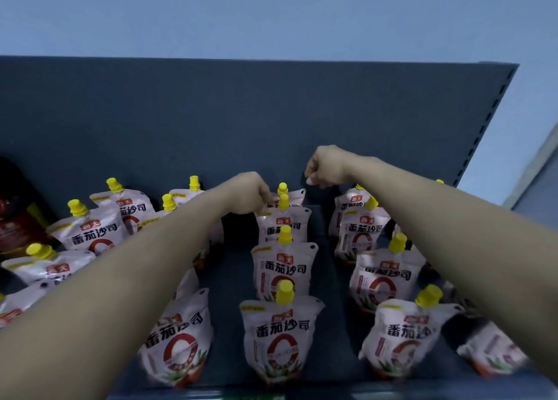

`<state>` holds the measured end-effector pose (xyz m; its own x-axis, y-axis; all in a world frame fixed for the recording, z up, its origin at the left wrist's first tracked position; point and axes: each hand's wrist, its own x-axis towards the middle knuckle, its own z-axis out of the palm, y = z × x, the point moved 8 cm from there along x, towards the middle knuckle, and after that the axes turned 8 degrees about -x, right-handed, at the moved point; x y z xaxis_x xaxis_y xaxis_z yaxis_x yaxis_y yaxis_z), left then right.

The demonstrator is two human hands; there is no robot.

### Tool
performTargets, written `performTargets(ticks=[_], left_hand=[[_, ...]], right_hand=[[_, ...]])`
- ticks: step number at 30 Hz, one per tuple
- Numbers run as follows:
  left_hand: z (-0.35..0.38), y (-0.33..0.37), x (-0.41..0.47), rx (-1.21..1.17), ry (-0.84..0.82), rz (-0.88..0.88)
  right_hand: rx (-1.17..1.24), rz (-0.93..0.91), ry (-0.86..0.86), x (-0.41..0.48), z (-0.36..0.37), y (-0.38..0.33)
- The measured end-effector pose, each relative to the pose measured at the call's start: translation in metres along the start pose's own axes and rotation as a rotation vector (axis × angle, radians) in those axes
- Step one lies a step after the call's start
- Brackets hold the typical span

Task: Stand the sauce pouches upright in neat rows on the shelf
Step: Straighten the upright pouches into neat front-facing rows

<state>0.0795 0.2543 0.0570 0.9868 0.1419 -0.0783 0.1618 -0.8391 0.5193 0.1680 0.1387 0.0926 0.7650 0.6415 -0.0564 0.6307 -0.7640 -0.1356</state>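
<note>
White sauce pouches with yellow caps stand in rows on the dark shelf (226, 297). The middle row runs from a front pouch (282, 336) back to the rearmost pouch (294, 195) by the back panel. My left hand (252, 193) pinches the left top corner of that rearmost pouch. My right hand (324, 165) is closed just above its right top corner; whether it touches the corner I cannot tell. A right row (401, 330) stands upright. Pouches at the left (90, 233) lean at angles.
The dark back panel (241, 122) rises behind the pouches, with a slotted upright (483, 128) at its right edge. A dark red bottle (18, 215) stands at the far left. Bare shelf strips run between the rows.
</note>
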Motion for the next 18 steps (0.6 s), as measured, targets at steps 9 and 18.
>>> performTargets(ticks=[9, 18], left_hand=[[-0.035, -0.019, -0.041, -0.107, 0.089, -0.009], [-0.069, -0.045, -0.107, -0.125, 0.181, -0.021]], right_hand=[[-0.017, -0.079, 0.064, -0.024, -0.016, -0.057], [0.014, -0.203, 0.004, -0.039, 0.004, -0.142]])
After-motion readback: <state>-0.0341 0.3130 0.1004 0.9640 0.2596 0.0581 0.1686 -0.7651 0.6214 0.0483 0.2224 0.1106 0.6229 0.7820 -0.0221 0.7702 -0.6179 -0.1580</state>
